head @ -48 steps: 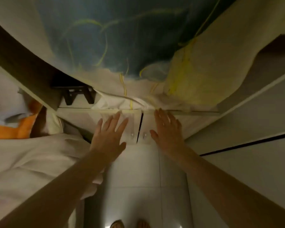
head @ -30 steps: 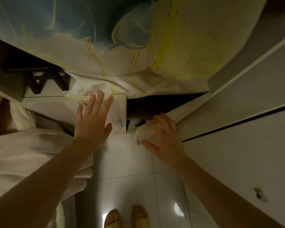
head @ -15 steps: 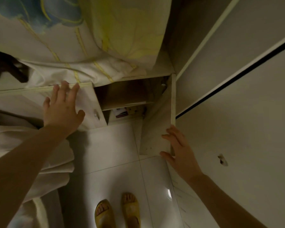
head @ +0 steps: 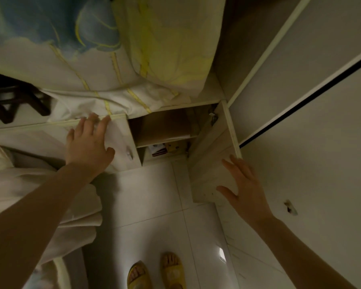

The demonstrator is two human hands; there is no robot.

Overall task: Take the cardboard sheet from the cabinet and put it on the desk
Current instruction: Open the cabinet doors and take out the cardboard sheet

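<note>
A low white cabinet (head: 223, 113) stands under a shelf piled with bedding. Its right door (head: 208, 163) is swung wide open; its left door (head: 121, 142) is shut. My left hand (head: 88, 147) lies flat on the left door with fingers spread. My right hand (head: 244, 188) rests open against the outer edge of the right door. Inside, a brown cardboard sheet (head: 163, 126) lies on the upper shelf. Small coloured items (head: 165, 149) sit on the level below it. No desk is in view.
Blue, yellow and white bedding (head: 117, 59) bulges above the cabinet. A white cloth (head: 29, 195) hangs at the left. A large white wardrobe panel (head: 313, 142) fills the right side. My feet in yellow sandals (head: 156, 272) stand on the white tiled floor (head: 146, 205).
Both doors were shut 1.6 s ago. My right hand pulled the right door out and swung it wide, exposing the shelves. My left hand stayed on the left door.
</note>
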